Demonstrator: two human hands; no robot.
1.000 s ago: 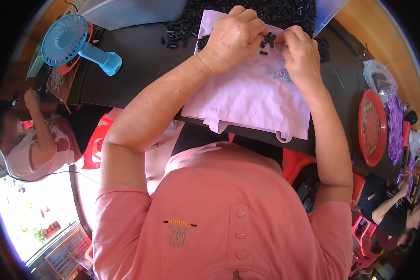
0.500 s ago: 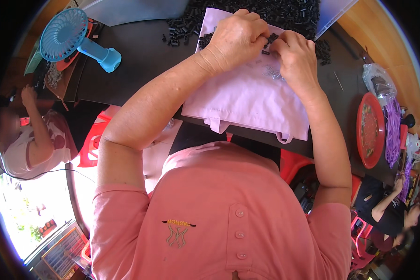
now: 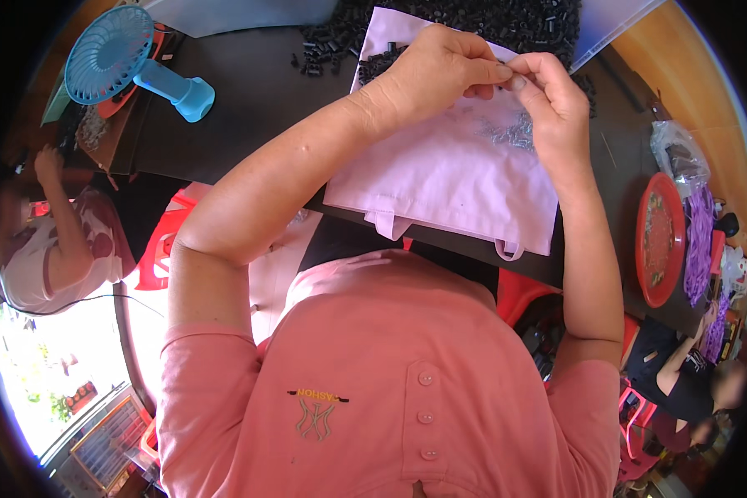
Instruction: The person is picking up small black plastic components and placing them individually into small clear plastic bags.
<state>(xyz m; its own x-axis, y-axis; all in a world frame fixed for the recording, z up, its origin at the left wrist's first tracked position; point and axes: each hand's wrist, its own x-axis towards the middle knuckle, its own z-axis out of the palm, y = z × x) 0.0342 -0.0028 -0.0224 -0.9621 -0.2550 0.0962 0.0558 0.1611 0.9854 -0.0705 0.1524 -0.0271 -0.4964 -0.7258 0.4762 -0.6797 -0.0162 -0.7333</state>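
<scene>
My left hand (image 3: pixel 448 68) and my right hand (image 3: pixel 551 95) meet fingertip to fingertip above a pink cloth bag (image 3: pixel 423 170) spread on the dark table. Both hands are closed in a pinch; whatever small piece sits between the fingertips is mostly hidden, with only a dark speck showing. Beneath my right hand a scatter of small silvery metal pieces (image 3: pixel 513 131) lies on the cloth. Small black parts (image 3: pixel 378 65) rest on the bag's far left edge beside my left wrist. Beyond both hands spreads a large heap of the same black parts (image 3: pixel 519 23).
A blue fan (image 3: pixel 112 54) stands at the far left of the table (image 3: pixel 249 91). Bins flank the heap. To the right are a red round tray (image 3: pixel 661 239), a plastic bag (image 3: pixel 681 153) and purple cords (image 3: pixel 699 241). Other people sit at left and lower right.
My hands have come together, fingertips now touching, and sit slightly further right. Black pieces that showed between them are now hidden. More of the silvery pieces shows.
</scene>
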